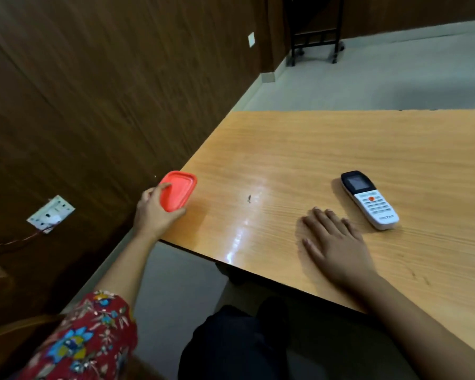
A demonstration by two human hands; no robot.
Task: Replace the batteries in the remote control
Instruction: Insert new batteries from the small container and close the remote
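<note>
A white remote control (pixel 370 200) with a black screen end and an orange button lies face up on the wooden table (pixel 327 149), towards the right. My right hand (pixel 337 246) rests flat on the table just left of the remote, fingers straight, not touching it. At the table's left corner my left hand (pixel 157 212) grips a red lidded box (pixel 179 193), fingers and thumb curled round its near end. No batteries are visible.
A dark wood-panelled wall runs along the left, with a white wall socket (pixel 50 213) and loose wires. Grey floor lies beyond the table, and a black metal stand (pixel 314 37) on wheels sits at the back. My lap is under the near edge.
</note>
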